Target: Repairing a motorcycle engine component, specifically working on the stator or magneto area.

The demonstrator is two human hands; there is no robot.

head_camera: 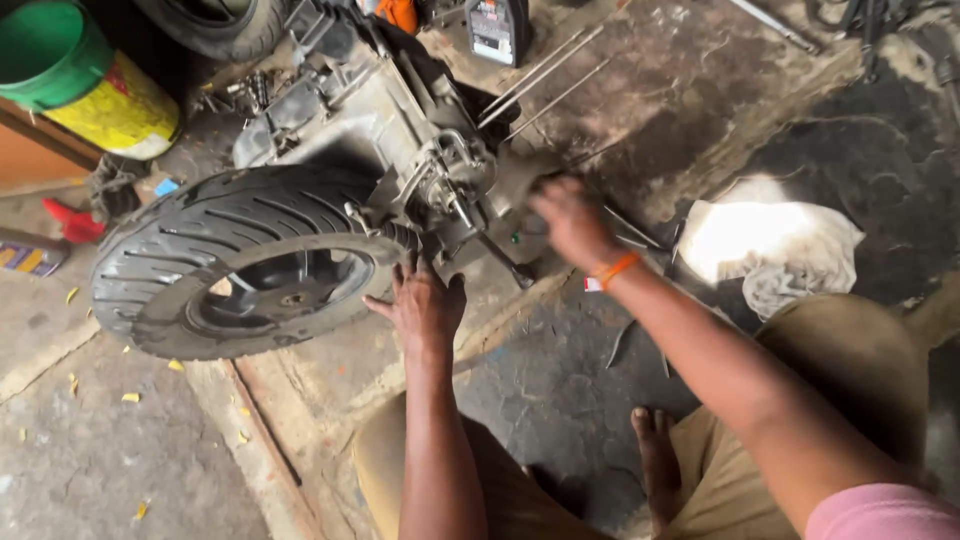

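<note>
Bracing engine (400, 120): left hand (425, 305), right hand (570, 220); green-lidded yellow bucket (90, 85) shut.

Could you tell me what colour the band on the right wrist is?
Orange, seen in the head view: wrist band.

The left hand (425, 305) presses on the engine (400, 120) just right of the tyre (230, 255). The right hand (570, 220) grips the engine's right end. Long rods (545, 75) lie behind that grip, a rag (770, 245) to its right, a bucket (85, 75) far left.
</note>
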